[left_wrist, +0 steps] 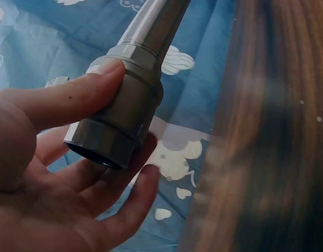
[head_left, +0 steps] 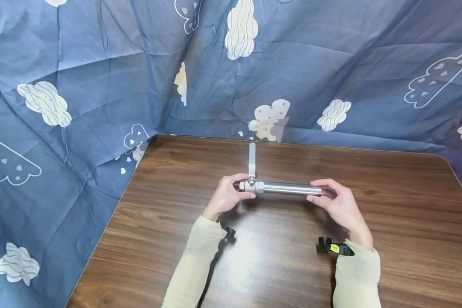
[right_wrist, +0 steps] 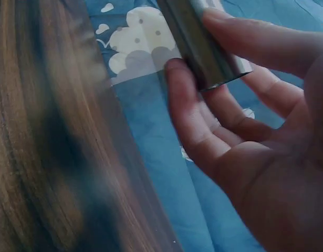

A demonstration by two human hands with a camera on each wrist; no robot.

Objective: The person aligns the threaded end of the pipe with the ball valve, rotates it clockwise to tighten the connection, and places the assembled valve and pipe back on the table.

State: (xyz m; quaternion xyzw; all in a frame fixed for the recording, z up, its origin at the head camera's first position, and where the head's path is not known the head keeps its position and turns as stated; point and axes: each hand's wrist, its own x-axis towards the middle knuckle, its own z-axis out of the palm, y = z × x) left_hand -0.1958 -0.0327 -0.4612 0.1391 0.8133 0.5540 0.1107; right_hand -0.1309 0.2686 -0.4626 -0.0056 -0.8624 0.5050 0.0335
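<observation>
A shiny metal pipe (head_left: 288, 188) lies level between the two hands, joined at its left end to a ball valve (head_left: 250, 186) with hex ends. The valve's flat lever handle (head_left: 252, 160) points toward the back of the table. My left hand (head_left: 228, 193) grips the valve body between thumb and fingers. In the left wrist view the thumb lies along the valve (left_wrist: 127, 100), whose open end faces the palm. My right hand (head_left: 340, 205) pinches the pipe's right end. The right wrist view shows thumb and fingers around the pipe's (right_wrist: 203, 47) rim.
Below the hands is a brown wood-grain table (head_left: 158, 256), with a bright glare patch in the middle. A blue curtain (head_left: 312, 77) with cloud prints hangs behind it and along the left. A small black camera (head_left: 325, 244) sits at the right wrist.
</observation>
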